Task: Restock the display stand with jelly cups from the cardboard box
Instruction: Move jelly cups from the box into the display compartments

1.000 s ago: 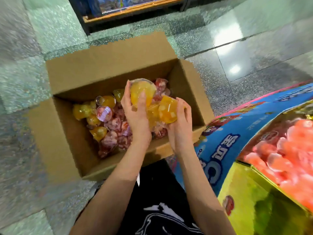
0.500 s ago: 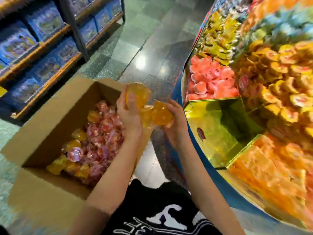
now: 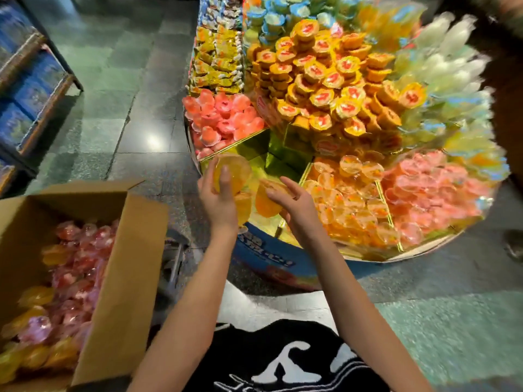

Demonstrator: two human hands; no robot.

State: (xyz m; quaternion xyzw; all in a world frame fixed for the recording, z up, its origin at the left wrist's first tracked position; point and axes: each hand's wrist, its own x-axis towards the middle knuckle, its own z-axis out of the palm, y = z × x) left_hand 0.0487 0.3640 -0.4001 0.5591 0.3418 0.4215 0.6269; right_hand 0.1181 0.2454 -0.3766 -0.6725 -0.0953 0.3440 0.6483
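Your left grip (image 3: 219, 199) and right grip (image 3: 294, 205) hold orange jelly cups (image 3: 240, 169); lower them gently into the gold compartment (image 3: 283, 159).

Two hands, left hand (image 3: 218, 200) and right hand (image 3: 295, 203), cradling three orange jelly cups (image 3: 244, 206) between them, one cardboard box (image 3: 124, 250) sitting near left, one round display stand (image 3: 268, 251) standing right, one shelf rack (image 3: 42, 89) showing far left, loose cups (image 3: 73, 281) filling the box beyond counting.
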